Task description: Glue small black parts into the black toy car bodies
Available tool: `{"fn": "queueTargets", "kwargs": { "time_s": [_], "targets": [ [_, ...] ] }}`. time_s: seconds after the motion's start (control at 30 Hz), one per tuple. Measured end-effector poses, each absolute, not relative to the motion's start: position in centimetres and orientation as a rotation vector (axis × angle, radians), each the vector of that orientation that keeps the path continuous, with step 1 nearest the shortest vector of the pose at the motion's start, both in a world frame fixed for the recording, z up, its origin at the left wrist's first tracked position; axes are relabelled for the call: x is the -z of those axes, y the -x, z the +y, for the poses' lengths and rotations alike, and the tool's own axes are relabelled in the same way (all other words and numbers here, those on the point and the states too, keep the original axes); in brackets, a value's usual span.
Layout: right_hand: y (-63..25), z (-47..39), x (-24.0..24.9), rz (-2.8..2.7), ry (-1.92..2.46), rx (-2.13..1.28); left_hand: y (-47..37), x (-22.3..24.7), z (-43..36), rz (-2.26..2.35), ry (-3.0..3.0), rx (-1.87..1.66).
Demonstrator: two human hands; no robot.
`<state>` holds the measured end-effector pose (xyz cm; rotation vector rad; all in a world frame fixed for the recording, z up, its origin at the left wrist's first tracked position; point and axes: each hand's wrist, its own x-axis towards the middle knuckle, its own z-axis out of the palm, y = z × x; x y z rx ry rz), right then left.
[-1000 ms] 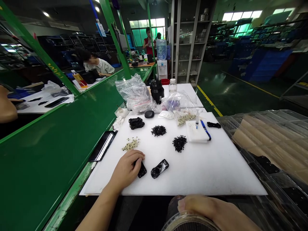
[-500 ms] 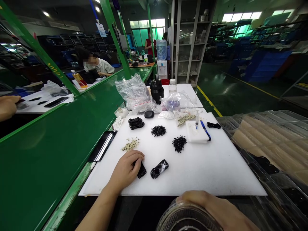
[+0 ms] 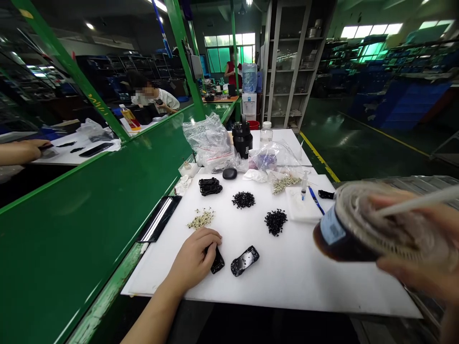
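Note:
My left hand (image 3: pixel 196 258) rests on the white board (image 3: pixel 287 272), its curled fingers closed on a black car-shaped part (image 3: pixel 217 263) that they partly cover. Beside it lies a second black car-shaped part (image 3: pixel 245 261) with a shiny middle. At the right, my right hand (image 3: pixel 423 239) grips a clear lidded cup (image 3: pixel 358 229) of dark drink with a pale straw, tilted above the board and blurred. Small cream pieces (image 3: pixel 201 219) lie beyond my left hand. Two heaps of small black pieces, one central (image 3: pixel 243 199) and one further right (image 3: pixel 276 222), lie beyond the parts.
Stacked black parts (image 3: pixel 210 186), plastic bags (image 3: pixel 208 138), a black bottle (image 3: pixel 242 138) and a blue pen (image 3: pixel 316 199) are at the back. A green partition (image 3: pixel 89 210) runs along the left. Beyond it sits a person in white (image 3: pixel 167 99); another person's arm (image 3: pixel 19 152) is at far left.
My right hand has raised the cup from below the board's front edge to above its right side. The view has shifted slightly. My left hand stays on the same black part.

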<state>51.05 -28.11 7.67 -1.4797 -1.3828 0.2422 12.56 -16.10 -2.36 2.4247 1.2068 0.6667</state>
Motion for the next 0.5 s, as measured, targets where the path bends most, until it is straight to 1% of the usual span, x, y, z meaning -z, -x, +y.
{"fn": "queueTargets", "kwargs": {
  "time_s": [0.1, 0.2, 0.3, 0.5],
  "targets": [
    [-53.2, -24.0, -9.7, -1.349, 1.609, -0.054, -12.5, 2.4, -16.0, 1.200, -2.425, -0.659],
    [-55.3, -18.9, -9.9, -1.318, 1.607, -0.032, -12.3, 2.4, -15.8, 1.192, -2.430, -0.645],
    [-57.6, -13.3, -8.0, -1.294, 1.578, -0.087, -12.1, 2.5, -15.7, 1.175, -2.436, -0.640],
    [-61.1, -3.9, -3.2, -1.271, 1.712, -0.025, -12.2, 2.9, -15.7, 1.126, -2.485, -0.650]
  ]
}}
